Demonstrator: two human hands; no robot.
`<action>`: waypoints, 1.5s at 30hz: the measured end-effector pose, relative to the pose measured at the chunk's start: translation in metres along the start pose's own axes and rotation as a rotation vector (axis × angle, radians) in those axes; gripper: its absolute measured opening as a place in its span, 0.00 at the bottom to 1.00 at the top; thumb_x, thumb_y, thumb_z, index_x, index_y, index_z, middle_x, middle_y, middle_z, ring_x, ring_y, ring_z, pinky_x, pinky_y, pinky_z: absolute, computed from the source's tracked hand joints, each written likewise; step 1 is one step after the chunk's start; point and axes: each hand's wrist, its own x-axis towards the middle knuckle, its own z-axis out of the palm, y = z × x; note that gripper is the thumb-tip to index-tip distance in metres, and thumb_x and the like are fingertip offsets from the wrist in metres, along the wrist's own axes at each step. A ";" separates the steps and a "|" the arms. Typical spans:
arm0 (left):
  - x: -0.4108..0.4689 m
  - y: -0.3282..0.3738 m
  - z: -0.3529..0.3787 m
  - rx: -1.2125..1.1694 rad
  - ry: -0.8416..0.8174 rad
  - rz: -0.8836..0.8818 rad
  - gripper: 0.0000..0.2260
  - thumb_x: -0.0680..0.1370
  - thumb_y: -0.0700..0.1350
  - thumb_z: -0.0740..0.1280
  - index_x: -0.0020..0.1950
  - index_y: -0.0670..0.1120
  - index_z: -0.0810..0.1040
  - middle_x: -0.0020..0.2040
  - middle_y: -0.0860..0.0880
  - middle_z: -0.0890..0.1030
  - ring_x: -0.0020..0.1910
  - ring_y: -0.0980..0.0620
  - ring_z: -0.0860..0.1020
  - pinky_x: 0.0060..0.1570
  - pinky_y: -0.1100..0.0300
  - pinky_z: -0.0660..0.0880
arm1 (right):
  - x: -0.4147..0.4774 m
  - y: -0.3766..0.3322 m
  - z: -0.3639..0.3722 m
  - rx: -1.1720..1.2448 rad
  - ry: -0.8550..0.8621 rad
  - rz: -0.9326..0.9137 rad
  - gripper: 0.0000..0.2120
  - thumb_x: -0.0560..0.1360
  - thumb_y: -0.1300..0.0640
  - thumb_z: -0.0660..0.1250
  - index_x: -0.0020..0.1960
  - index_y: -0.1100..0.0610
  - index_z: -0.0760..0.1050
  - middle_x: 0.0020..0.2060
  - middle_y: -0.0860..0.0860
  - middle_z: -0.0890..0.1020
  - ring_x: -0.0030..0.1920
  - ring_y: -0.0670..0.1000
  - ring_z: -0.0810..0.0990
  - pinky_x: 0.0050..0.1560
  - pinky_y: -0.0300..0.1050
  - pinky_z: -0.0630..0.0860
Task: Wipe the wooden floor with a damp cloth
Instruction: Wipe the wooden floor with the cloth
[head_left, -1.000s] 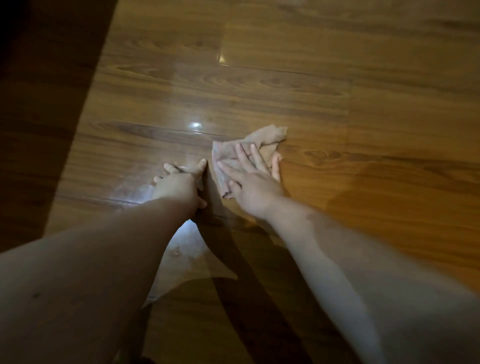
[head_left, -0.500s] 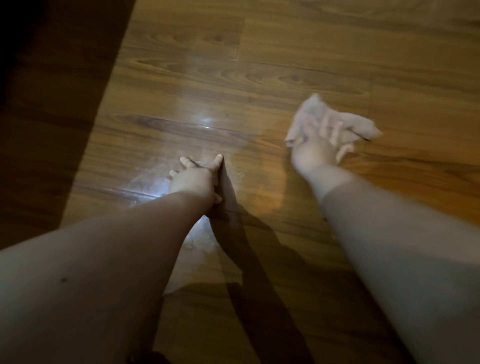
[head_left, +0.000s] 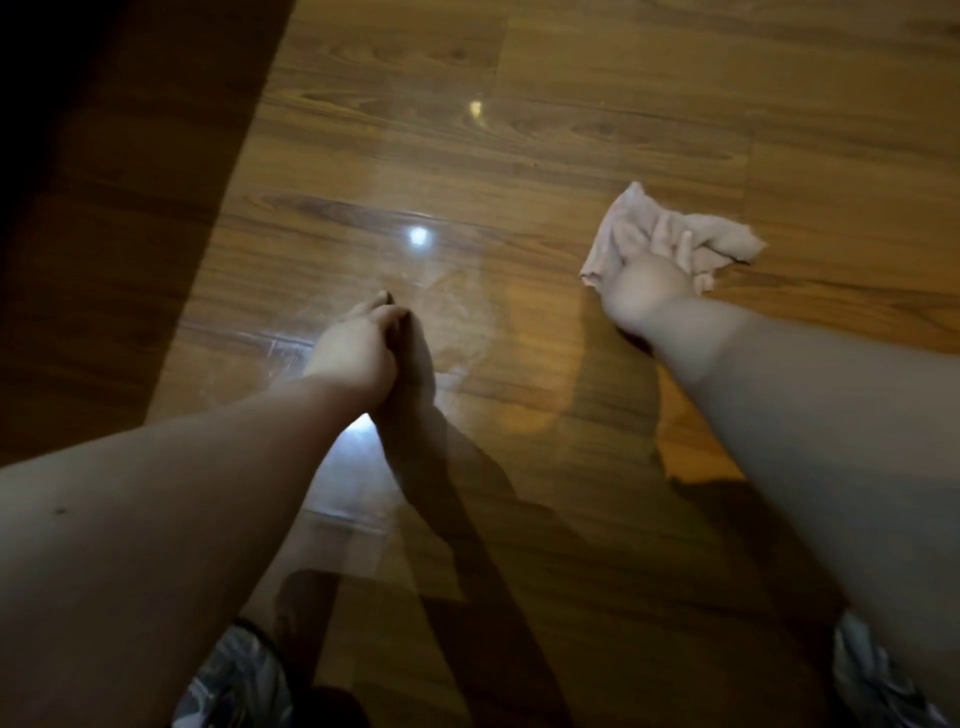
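wiping a glossy brown wooden plank floor (head_left: 597, 130) on hands and knees, seen from above.

nearest, patterned grey-and-white fabric (head_left: 234, 680) at the bottom edge, on both sides. next out, bare left hand (head_left: 358, 348) planted on the boards, turned edge-on, fingers drawn together, holding nothing; wet sheen and pale reflections around it. further out and to the right, bare right hand (head_left: 649, 275) pressed down on the crumpled pale pink damp cloth (head_left: 722, 241), fingers spread over the folds, cloth bunched flat against the floor. beyond, small bright glints on the planks; deep shadow along the left side.
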 end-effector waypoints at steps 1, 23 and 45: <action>-0.005 -0.009 -0.001 -0.018 0.039 0.004 0.26 0.75 0.34 0.58 0.72 0.51 0.70 0.76 0.50 0.63 0.74 0.47 0.63 0.69 0.58 0.61 | -0.011 -0.010 0.008 -0.067 -0.027 -0.054 0.26 0.81 0.44 0.51 0.76 0.37 0.47 0.78 0.46 0.38 0.77 0.58 0.36 0.71 0.66 0.44; -0.054 -0.064 0.015 0.098 0.065 -0.184 0.26 0.77 0.39 0.57 0.75 0.53 0.62 0.79 0.49 0.56 0.76 0.44 0.58 0.68 0.48 0.64 | -0.110 0.011 0.078 0.065 0.095 -0.146 0.24 0.79 0.52 0.55 0.74 0.41 0.61 0.78 0.46 0.45 0.77 0.57 0.41 0.72 0.64 0.41; -0.064 -0.057 0.008 0.191 -0.171 -0.124 0.28 0.79 0.39 0.55 0.78 0.53 0.54 0.80 0.45 0.44 0.78 0.42 0.50 0.74 0.47 0.57 | -0.213 -0.011 0.151 0.069 0.114 -0.245 0.25 0.78 0.53 0.57 0.75 0.45 0.61 0.78 0.48 0.43 0.77 0.60 0.40 0.73 0.62 0.44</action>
